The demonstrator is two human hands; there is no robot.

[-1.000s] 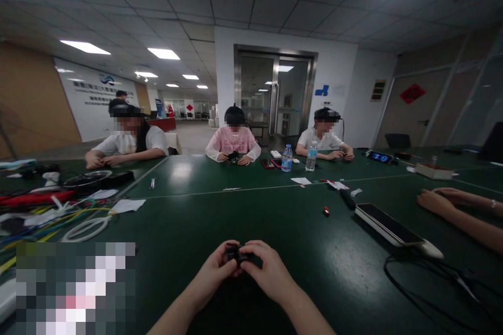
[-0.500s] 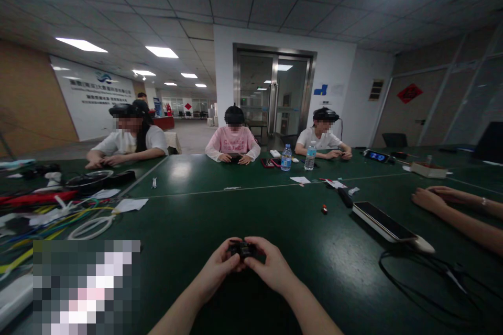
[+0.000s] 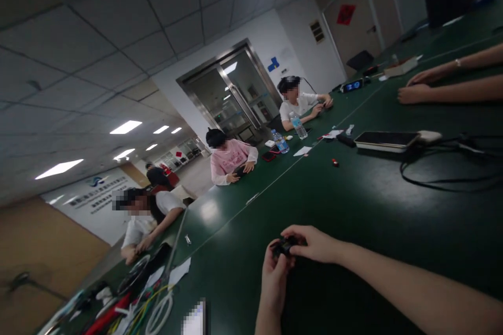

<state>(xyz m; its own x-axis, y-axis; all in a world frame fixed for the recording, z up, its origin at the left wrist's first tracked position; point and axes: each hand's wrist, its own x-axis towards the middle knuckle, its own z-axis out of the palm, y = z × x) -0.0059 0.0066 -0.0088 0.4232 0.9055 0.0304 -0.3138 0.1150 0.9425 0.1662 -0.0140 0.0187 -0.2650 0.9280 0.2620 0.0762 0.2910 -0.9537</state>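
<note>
Both hands hold one small dark object [image 3: 284, 245] above the green table [image 3: 220, 272], near the lower middle of the head view. It looks black with uneven, rounded parts; its exact kind cannot be made out. My left hand [image 3: 274, 268] grips its near-left side, with the thumb on it and the fingers curled behind. From the right, my right hand [image 3: 314, 243] pinches the object's other end between thumb and fingers. Fingers cover much of it. A small red-and-black piece [image 3: 335, 163] lies on the table beyond my right hand.
A phone on a white block [image 3: 387, 140] and black cables [image 3: 424, 180] lie to the right. Tangled wires [image 3: 147, 303] and a pixelated bright screen [image 3: 194, 319] are lower left. Water bottles [image 3: 280, 141] stand across the table. Several people sit around it; another person's forearms [image 3: 451, 91] rest at right.
The whole view has tilted, so the table now slopes up to the right. My hands appear further right in the picture, both still holding the small black object.
</note>
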